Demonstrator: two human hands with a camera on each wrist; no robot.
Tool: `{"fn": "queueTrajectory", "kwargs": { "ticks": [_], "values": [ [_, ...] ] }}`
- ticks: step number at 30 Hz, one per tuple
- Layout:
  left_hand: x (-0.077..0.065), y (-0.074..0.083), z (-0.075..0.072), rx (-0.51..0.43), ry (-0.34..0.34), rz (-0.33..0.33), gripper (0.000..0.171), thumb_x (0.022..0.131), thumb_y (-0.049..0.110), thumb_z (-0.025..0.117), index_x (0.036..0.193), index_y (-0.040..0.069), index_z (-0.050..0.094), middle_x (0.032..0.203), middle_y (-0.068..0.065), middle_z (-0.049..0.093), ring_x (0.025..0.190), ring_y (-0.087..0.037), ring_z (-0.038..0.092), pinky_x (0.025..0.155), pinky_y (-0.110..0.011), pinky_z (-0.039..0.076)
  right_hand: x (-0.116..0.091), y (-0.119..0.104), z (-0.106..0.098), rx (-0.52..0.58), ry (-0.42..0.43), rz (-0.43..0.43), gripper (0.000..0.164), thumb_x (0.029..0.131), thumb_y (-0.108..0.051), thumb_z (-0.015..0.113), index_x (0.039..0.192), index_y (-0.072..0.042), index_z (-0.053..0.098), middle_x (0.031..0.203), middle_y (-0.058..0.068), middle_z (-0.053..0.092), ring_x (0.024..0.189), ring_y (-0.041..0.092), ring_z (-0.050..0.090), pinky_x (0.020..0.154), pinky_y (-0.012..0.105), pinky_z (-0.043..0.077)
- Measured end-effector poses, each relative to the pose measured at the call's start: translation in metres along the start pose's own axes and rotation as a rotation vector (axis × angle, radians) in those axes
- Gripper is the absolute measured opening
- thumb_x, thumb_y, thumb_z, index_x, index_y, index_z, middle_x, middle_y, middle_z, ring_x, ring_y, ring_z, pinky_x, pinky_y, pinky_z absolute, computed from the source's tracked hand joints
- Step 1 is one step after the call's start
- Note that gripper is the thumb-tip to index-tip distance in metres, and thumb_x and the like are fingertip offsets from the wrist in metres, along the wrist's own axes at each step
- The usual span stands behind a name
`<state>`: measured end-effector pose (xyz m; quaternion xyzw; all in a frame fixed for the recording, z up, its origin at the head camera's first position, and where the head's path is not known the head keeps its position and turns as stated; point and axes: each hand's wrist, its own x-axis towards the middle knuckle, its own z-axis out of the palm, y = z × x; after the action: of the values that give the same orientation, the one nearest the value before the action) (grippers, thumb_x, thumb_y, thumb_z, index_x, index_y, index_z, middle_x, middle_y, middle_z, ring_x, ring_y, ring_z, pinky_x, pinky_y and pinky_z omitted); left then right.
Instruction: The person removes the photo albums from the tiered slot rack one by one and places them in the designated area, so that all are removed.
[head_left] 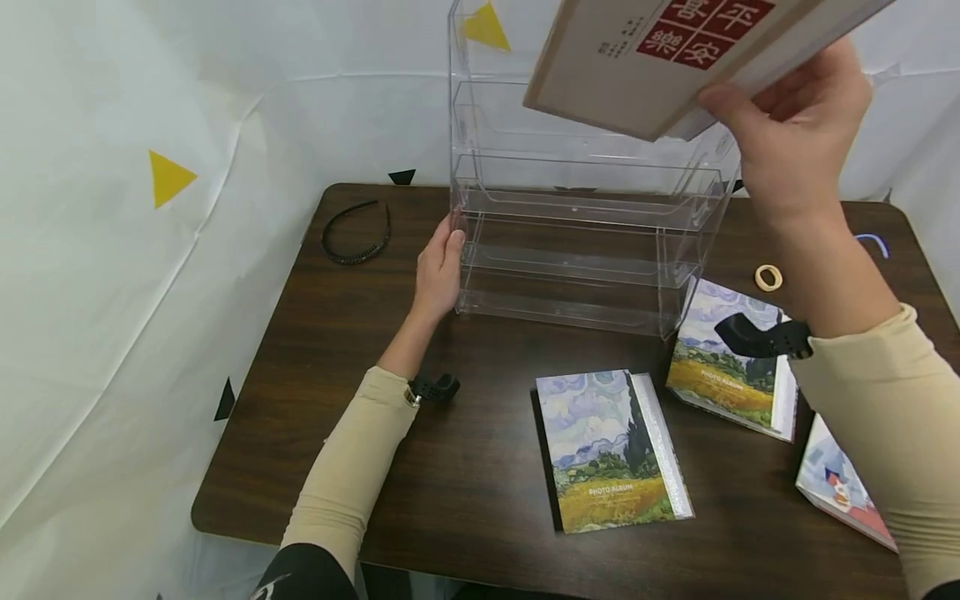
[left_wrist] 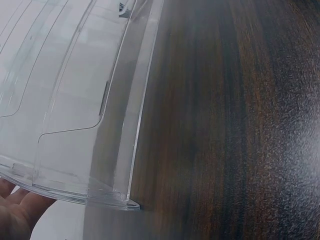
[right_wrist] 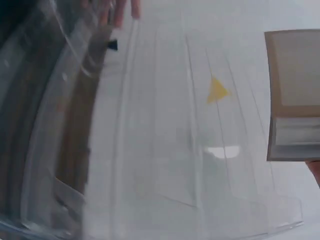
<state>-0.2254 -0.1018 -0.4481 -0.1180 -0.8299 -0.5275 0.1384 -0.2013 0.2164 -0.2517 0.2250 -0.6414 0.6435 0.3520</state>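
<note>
My right hand [head_left: 806, 125] grips the lower corner of a thick beige album [head_left: 600, 75] with red squares of white characters, its thumb on the cover. The album is raised in front of the upper tiers of a clear plastic tiered rack [head_left: 562, 312]; its top is cut off in the head view. In the right wrist view the same album [right_wrist: 295, 70] shows at the right edge. My left hand [head_left: 438, 267] rests against the rack's left side panel. From the left wrist, the fingers [left_wrist: 35, 205] touch the panel's outer face, partly hidden. No items stand in the rack's visible lower tiers.
Two photo albums with a painted landscape, one in front [head_left: 611, 450] and one at the right [head_left: 723, 358], lie on the dark wooden table [head_left: 300, 400]. A pink-and-blue book [head_left: 836, 475] is partly under my right forearm. A black headband [head_left: 356, 257] and tape roll [head_left: 768, 277] lie farther back.
</note>
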Motion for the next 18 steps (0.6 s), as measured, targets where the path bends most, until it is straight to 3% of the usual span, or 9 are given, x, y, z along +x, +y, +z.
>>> {"fn": "queueTrajectory", "kwargs": {
  "ticks": [4, 9, 14, 18],
  "values": [
    [0.001, 0.000, -0.002, -0.004, -0.014, -0.008, 0.043, 0.106, 0.023, 0.040, 0.146, 0.007, 0.046, 0.139, -0.014, 0.055, 0.124, -0.027, 0.053, 0.102, -0.045, 0.040, -0.035, -0.003, -0.002, 0.142, -0.013, 0.121, 0.050, 0.075, 0.004, 0.081, 0.121, 0.005, 0.061, 0.122, 0.025, 0.063, 0.116, 0.033, 0.061, 0.097, 0.039, 0.047],
    [0.002, 0.001, -0.006, -0.025, -0.051, -0.028, 0.043, 0.106, 0.022, 0.040, 0.146, 0.006, 0.044, 0.141, -0.015, 0.053, 0.127, -0.027, 0.051, 0.104, -0.044, 0.038, -0.088, 0.002, -0.005, 0.213, -0.083, 0.457, 0.054, 0.081, 0.009, 0.075, 0.130, 0.002, 0.055, 0.125, 0.020, 0.063, 0.111, 0.027, 0.065, 0.087, 0.033, 0.053],
    [0.004, 0.000, -0.009, -0.058, -0.100, -0.057, 0.045, 0.106, 0.023, 0.040, 0.148, 0.006, 0.041, 0.142, -0.016, 0.051, 0.128, -0.027, 0.049, 0.105, -0.044, 0.037, -0.137, 0.008, -0.004, 0.095, -0.239, 0.823, 0.055, 0.089, -0.003, 0.071, 0.137, 0.001, 0.047, 0.119, 0.005, 0.068, 0.100, 0.016, 0.069, 0.077, 0.031, 0.055],
    [0.005, 0.001, -0.011, -0.079, -0.123, -0.053, 0.044, 0.106, 0.021, 0.041, 0.148, 0.005, 0.040, 0.142, -0.017, 0.050, 0.127, -0.029, 0.049, 0.105, -0.045, 0.037, -0.162, 0.012, 0.001, -0.062, -0.391, 1.012, 0.061, 0.089, -0.017, 0.074, 0.138, 0.004, 0.044, 0.113, 0.011, 0.069, 0.092, 0.017, 0.071, 0.074, 0.035, 0.057]
  ]
}}
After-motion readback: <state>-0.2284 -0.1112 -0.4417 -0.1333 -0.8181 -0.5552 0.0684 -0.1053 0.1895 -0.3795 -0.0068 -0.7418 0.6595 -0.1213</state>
